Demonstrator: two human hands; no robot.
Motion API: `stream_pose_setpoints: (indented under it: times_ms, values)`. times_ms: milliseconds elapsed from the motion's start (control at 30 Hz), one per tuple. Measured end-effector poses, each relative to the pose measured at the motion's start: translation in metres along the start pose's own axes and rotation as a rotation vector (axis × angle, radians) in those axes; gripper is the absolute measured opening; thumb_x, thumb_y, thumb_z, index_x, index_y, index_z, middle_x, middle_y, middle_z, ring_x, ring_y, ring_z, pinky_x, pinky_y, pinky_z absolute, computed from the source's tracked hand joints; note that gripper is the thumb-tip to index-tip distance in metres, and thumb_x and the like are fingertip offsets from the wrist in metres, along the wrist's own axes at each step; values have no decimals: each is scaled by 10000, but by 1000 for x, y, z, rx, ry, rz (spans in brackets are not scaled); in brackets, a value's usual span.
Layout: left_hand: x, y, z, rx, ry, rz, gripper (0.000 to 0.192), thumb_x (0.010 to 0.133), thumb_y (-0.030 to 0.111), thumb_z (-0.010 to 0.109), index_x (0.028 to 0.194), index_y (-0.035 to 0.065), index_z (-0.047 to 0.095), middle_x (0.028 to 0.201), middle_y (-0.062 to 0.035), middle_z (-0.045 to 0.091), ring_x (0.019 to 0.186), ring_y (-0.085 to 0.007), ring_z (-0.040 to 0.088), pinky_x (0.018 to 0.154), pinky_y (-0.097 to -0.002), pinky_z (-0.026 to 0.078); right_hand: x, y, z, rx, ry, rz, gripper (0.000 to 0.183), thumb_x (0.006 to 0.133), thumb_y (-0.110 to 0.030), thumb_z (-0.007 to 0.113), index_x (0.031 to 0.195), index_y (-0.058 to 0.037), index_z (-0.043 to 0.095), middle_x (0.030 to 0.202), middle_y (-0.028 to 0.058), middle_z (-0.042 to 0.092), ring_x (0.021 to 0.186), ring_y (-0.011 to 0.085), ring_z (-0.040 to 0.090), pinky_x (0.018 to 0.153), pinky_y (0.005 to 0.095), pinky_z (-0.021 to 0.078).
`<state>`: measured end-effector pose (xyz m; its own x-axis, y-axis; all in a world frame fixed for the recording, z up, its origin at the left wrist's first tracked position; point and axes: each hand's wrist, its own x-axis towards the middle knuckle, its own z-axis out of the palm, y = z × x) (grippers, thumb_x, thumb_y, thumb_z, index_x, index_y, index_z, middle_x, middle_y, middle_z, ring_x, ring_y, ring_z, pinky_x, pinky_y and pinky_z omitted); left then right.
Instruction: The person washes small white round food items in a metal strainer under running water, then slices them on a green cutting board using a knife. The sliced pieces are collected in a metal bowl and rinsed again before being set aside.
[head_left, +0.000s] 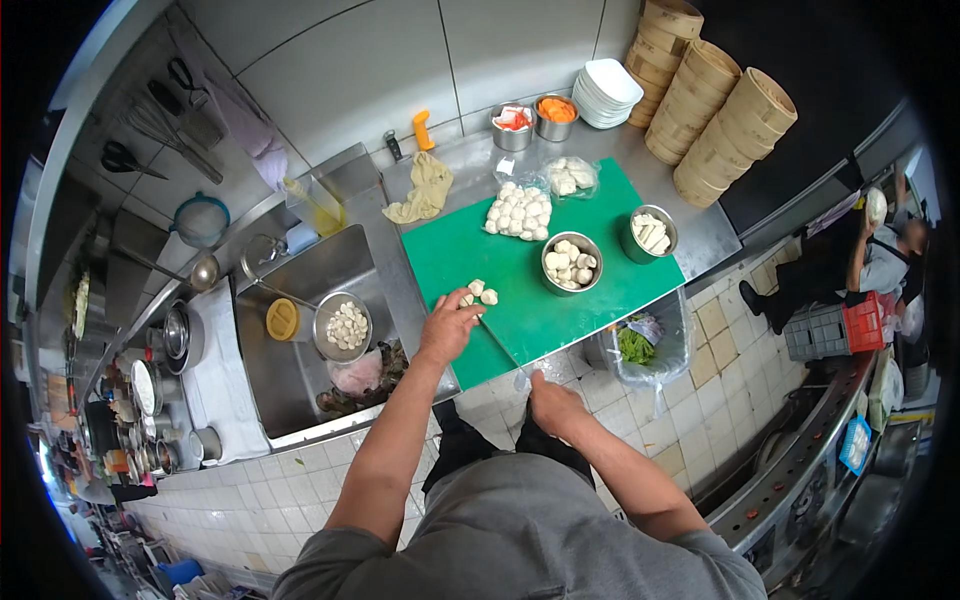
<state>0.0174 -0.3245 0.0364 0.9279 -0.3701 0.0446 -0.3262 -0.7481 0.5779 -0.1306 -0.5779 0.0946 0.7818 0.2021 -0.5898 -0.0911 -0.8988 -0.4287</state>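
Note:
My left hand (448, 328) is at the left part of a green cutting board (480, 247), its fingertips closed on a white button mushroom (466, 300). Two more small mushrooms (484, 291) lie just beyond those fingers. In my right hand (555, 405), at the board's near edge, is a knife, mostly handle-hidden by my fist. Its thin blade (504, 346) slants across the board toward my left fingers. Farther right stands a steel pot of whole mushrooms (572, 262). Behind it lie a clear bag of mushrooms (517, 212) and another bag of white pieces (571, 177).
A steel container of white strips (651, 234) stands on the board's right. Left is a sink (277, 382) with a strainer of white pieces (346, 326). A lined bin (667, 360) sits below the board. Bamboo steamers (735, 135) stand at back right; another person (877, 255) is far right.

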Motion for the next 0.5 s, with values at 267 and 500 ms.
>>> stream_pose_setpoints:
  times_ms: [267,500]
  values:
    - [6,26,-7,-65,196,-181,470,877,287,939,1304,156,792,1493,-73,656,1401,-334,570,1169,-481,493,-98,64,-25,198,-41,29,349,1079,-253,674,1230,23,522,1033,351,743,1034,582,709,875,649,545]
    - [35,30,10,-22,163,-242,576,848,318,964,1356,159,744,1362,-99,756,1379,-332,602,1178,-491,422,-42,49,-41,149,183,57,298,1076,-223,668,1170,14,514,980,351,726,993,587,689,853,677,521]
